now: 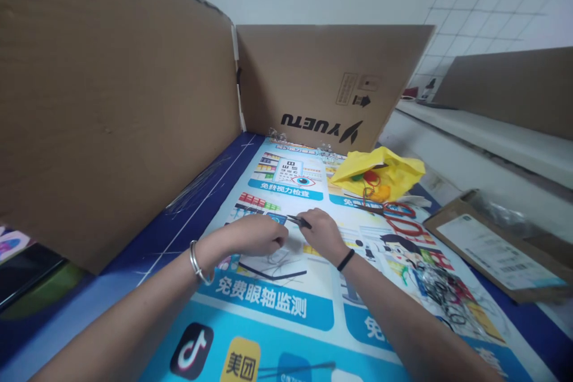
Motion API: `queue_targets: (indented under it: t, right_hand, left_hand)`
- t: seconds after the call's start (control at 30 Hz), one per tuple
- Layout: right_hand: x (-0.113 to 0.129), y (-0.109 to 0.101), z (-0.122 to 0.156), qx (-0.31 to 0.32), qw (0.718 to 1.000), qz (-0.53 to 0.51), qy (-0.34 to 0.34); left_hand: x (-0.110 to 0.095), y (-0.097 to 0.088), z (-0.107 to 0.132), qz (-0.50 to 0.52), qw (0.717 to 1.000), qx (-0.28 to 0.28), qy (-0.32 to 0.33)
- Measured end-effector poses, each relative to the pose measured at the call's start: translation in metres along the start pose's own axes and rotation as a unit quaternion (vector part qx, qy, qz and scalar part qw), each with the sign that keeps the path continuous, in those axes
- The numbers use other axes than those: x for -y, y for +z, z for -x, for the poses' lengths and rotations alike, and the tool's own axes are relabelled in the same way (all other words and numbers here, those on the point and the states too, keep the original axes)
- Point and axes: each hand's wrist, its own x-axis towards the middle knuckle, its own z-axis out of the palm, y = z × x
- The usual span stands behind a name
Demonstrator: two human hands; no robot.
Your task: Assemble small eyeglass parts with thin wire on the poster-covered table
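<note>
Dark, slim-tipped metal hand tool: in the right hand, tips pointing left toward the other hand.
Right hand: fingers closed around the tool.
Left hand: just beside the tips, fingers curled; cannot tell whether it pinches anything.
Blue-and-white printed sheet: beneath both hands.
Crumpled yellow bag: beyond the grip, rightward.
Red-handled scissors: right of the grip, near the bag.
Upright brown cardboard panel: farther ahead.
</note>
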Motion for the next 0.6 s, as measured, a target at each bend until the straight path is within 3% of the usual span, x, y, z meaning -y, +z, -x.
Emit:
queue_targets:
  t: [0.1,0.17,0.3,0.43,0.6]
  right_hand:
    - [0.001,-0.002,0.000,-0.051,0.989,-0.138,-0.034]
    - [0.003,-0.005,0.000,-0.049,0.973,-0.223,-0.034]
    - [0.010,-0.011,0.002,0.074,0.943,-0.324,-0.018]
    - [0.013,-0.015,0.004,0.177,0.922,-0.338,-0.062]
    - [0.018,-0.016,0.004,0.181,0.930,-0.307,-0.093]
  left_hand:
    - [0.006,-0.001,-0.005,0.106,0.994,0.011,0.010]
    - [0.013,0.000,-0.007,0.201,0.979,0.033,-0.007]
    - [0.031,0.004,-0.011,0.378,0.922,0.073,-0.028]
    - [0.041,0.006,-0.012,0.437,0.894,0.096,-0.031]
    - [0.038,0.004,-0.012,0.457,0.883,0.102,-0.017]
